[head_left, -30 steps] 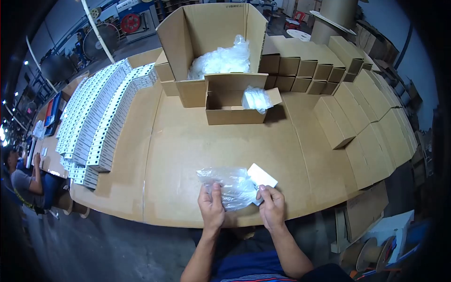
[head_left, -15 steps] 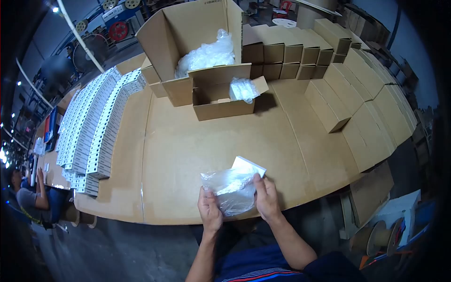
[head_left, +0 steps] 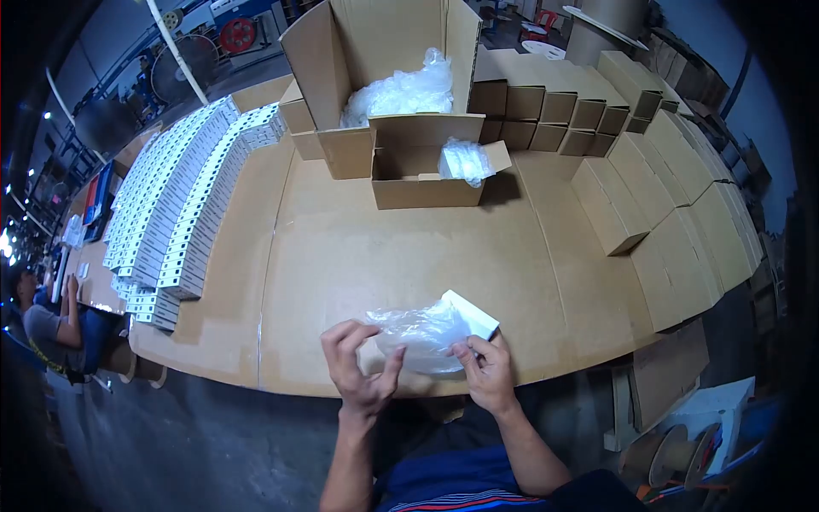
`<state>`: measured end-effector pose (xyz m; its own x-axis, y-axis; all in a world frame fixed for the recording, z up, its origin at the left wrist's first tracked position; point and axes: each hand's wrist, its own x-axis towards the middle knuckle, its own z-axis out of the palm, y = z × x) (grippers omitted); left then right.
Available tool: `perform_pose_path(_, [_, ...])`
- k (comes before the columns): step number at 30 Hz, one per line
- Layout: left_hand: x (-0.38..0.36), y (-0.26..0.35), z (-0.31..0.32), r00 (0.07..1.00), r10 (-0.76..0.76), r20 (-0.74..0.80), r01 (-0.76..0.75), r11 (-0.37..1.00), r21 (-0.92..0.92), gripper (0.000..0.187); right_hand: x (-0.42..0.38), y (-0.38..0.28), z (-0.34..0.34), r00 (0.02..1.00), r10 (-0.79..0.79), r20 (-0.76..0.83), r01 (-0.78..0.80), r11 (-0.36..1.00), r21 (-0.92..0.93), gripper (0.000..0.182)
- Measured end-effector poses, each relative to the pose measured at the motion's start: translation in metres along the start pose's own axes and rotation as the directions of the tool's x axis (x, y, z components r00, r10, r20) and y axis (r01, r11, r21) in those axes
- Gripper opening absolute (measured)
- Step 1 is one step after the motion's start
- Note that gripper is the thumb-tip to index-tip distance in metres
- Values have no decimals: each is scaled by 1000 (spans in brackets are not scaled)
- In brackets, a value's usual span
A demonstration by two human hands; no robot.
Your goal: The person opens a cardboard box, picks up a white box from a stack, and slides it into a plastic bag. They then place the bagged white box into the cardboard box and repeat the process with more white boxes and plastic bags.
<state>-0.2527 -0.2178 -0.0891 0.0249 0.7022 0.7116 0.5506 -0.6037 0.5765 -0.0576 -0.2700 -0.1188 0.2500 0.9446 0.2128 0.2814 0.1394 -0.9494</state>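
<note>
A crinkled clear plastic bag (head_left: pixel 422 328) hangs over the near side of the table, partly covering a flat white box (head_left: pixel 471 314). My right hand (head_left: pixel 488 371) pinches the bag's right side together with the white box, thumb on top. At the bag's left edge is my left hand (head_left: pixel 363 367), its thumb and fingers spread apart and the fingertips close to the plastic. The lower end of the white box is hidden behind the bag and my right fingers.
An open carton (head_left: pixel 426 194) with a bubble-wrapped item (head_left: pixel 466 162) on its edge stands ahead. Behind it, a larger carton (head_left: pixel 341 158) holds bubble wrap (head_left: pixel 405 92). White boxes (head_left: pixel 183 213) are stacked left, brown cartons (head_left: pixel 674 230) right. A person (head_left: pixel 55 320) sits far left.
My left hand has opened and shifted left from its grip on the bag. My right hand keeps hold of the bag and white box, slightly farther right. The view has shifted a little.
</note>
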Motion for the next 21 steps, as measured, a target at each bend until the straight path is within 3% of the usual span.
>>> perform_pose_path(1, [14, 6, -3, 994, 89, 68, -91, 995, 39, 39, -1, -1, -1, 1000, 14, 13, -14, 1000, -7, 21])
perform_pose_path(4, [42, 21, -7, 934, 128, 332, -175, 978, 116, 37, -2, -8, -5, 999, -20, 48, 23, 997, -67, 18])
perform_pose_path(9, [40, 15, 2, 909, 98, 404, -124, 992, 38, 38, 0, -10, -6, 997, -75, 2, 75, 994, -79, 19])
perform_pose_path(12, [36, 19, 6, 947, 54, 316, -53, 999, -11, 38, -1, -8, -9, 998, -59, 12, 60, 993, -100, 19])
perform_pose_path(15, [31, 17, 5, 935, -32, 353, 28, 999, 15, 30, -1, -4, -11, 999, -49, -1, 49, 995, -86, 19])
perform_pose_path(21, [31, 7, 12, 919, 12, 394, 44, 990, -132, 13, 2, -27, -12, 999, -37, 30, 42, 984, -173, 23])
